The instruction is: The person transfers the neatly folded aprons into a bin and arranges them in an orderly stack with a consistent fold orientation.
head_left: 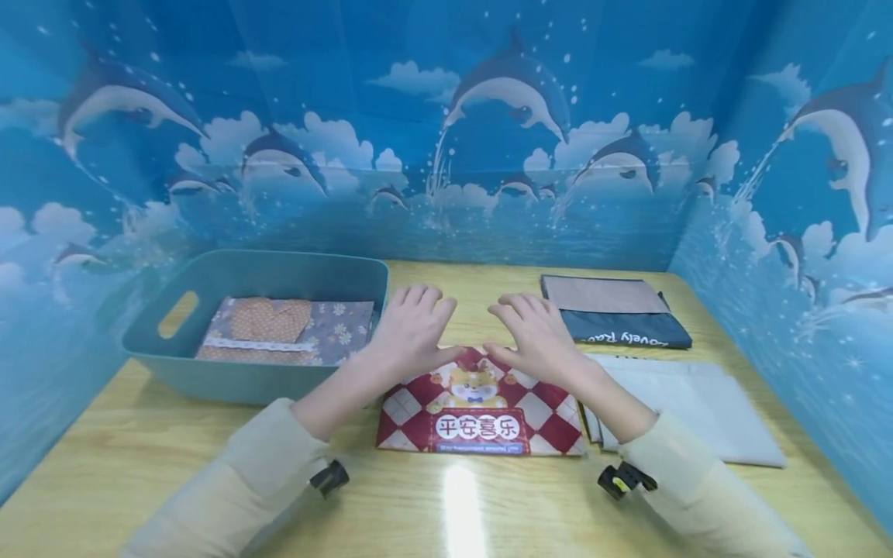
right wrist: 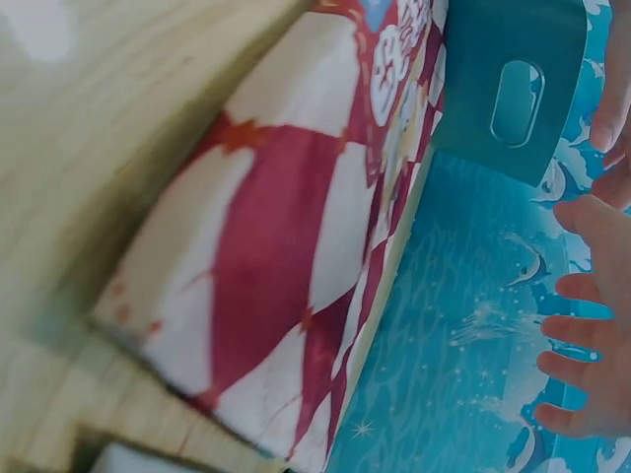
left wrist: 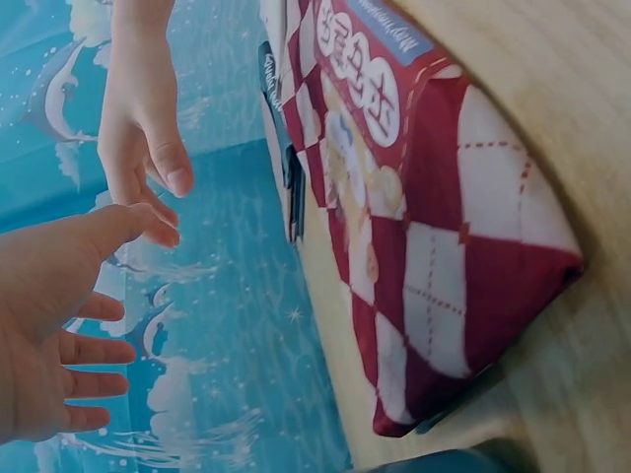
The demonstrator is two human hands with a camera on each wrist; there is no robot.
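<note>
A folded red-and-white checked bag (head_left: pixel 551 415) with a cartoon animal and Chinese characters lies flat on the wooden table in the head view. Above its far part hover my left hand (head_left: pixel 413 332) and my right hand (head_left: pixel 536 338), thumbs toward each other. Both hands hold nothing. In the left wrist view the checked bag (left wrist: pixel 434 286) sits well apart from the spread fingers of my left hand (left wrist: pixel 49 315). The right wrist view likewise has a gap between the bag (right wrist: pixel 276 256) and my right hand (right wrist: pixel 601 325).
At the left stands a teal basket (head_left: pixel 237 380) holding a folded grey floral cloth piece (head_left: pixel 342 325) with a dotted bow. On the right lie a folded dark-and-beige bag (head_left: pixel 607 298) with lettering and a pale grey folded bag (head_left: pixel 691 407). Dolphin-printed blue sheets (head_left: pixel 446 225) wall the table.
</note>
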